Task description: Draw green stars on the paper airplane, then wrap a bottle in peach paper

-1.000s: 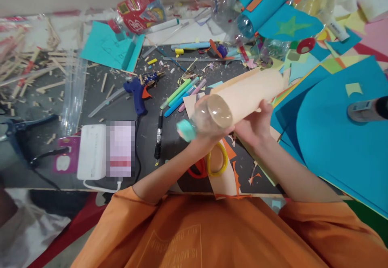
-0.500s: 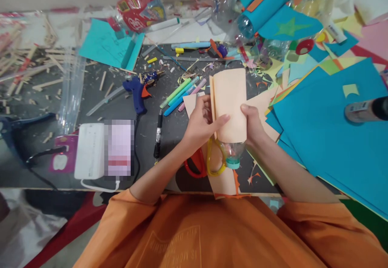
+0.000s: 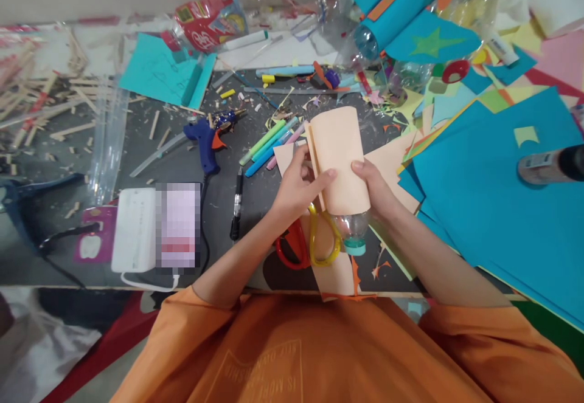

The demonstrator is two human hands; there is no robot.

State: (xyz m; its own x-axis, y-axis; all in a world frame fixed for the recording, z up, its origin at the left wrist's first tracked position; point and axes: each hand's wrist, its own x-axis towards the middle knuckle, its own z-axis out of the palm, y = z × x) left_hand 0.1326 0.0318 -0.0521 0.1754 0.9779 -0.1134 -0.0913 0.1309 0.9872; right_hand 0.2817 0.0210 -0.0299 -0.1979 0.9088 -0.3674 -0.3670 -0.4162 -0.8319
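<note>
A small clear plastic bottle (image 3: pixel 349 225) points its teal cap towards me, its body wrapped in a sheet of pale peach paper (image 3: pixel 340 157). My left hand (image 3: pixel 301 181) is closed on the paper's left edge, thumb on top and fingers behind the overlapping flap. On the other side my right hand (image 3: pixel 374 184) grips the wrapped bottle, its thumb lying on the paper and the other fingers hidden underneath. Just below the hands lie scissors with one red and one yellow handle loop (image 3: pixel 325 251), their blades covered. Peach paper scraps lie beneath.
To the left are a blue glue gun (image 3: pixel 205 141), a black pen (image 3: pixel 236 205), several markers (image 3: pixel 269 148), a white power bank (image 3: pixel 134 230) and a phone. Blue sheets (image 3: pixel 493 190) and a dark-capped bottle (image 3: pixel 547 166) lie right. A blue paper-covered bottle (image 3: pixel 396 11) is at the back.
The wrapped bottle has tilted slightly, its far end shifting left. Both hands have moved a little left with it, keeping their hold.
</note>
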